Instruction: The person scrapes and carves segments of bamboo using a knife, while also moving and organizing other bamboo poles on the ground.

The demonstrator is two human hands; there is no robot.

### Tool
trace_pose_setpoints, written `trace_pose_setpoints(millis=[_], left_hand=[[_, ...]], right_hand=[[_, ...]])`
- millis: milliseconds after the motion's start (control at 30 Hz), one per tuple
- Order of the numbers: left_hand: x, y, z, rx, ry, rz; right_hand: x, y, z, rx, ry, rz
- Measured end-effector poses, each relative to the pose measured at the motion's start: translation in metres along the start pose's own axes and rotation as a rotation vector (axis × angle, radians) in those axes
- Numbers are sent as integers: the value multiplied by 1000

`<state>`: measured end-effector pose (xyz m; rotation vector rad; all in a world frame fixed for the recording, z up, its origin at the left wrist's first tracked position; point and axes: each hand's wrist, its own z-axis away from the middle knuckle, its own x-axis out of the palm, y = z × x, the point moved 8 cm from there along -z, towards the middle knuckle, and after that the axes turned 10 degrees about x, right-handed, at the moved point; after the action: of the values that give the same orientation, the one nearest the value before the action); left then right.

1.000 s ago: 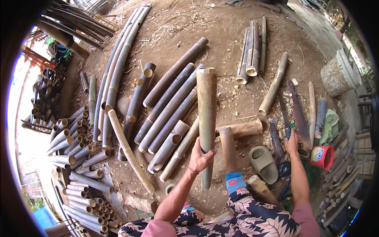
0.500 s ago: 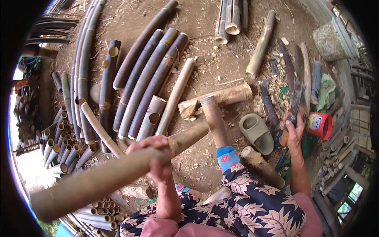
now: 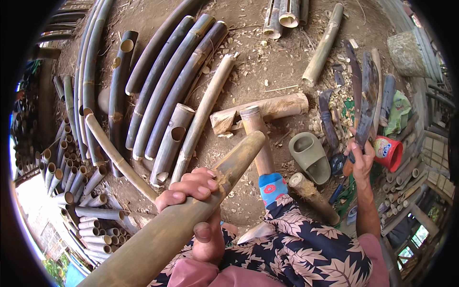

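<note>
Head view shows left hand wrapped tight around a thick bamboo pole, probably stiff and heavy, while right hand grips a machete.

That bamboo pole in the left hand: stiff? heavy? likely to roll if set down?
The bamboo pole looks rigid: it spans straight from the left hand with no sag. Probably light for its size, since similar cut culms nearby show hollow ends. Being round and smooth, it would likely roll on the dirt ground.

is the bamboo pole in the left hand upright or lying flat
Neither: tilted. The left hand grips the bamboo pole slanting, its far end raised over the ground.
</note>
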<state>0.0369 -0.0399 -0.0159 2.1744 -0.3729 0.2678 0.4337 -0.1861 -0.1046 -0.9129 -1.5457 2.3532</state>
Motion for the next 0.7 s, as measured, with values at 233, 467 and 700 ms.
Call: trace_pose_setpoints(millis=[233, 467, 700], left_hand=[[6, -2, 2, -23, -102, 33], [12, -2, 3, -33, -70, 0], [9, -1, 4, -65, -59, 21]], right_hand=[[0, 0, -13, 15, -166, 290], [52, -36, -23, -591, -553, 1098], [107, -11, -36, -798, -617, 1176]])
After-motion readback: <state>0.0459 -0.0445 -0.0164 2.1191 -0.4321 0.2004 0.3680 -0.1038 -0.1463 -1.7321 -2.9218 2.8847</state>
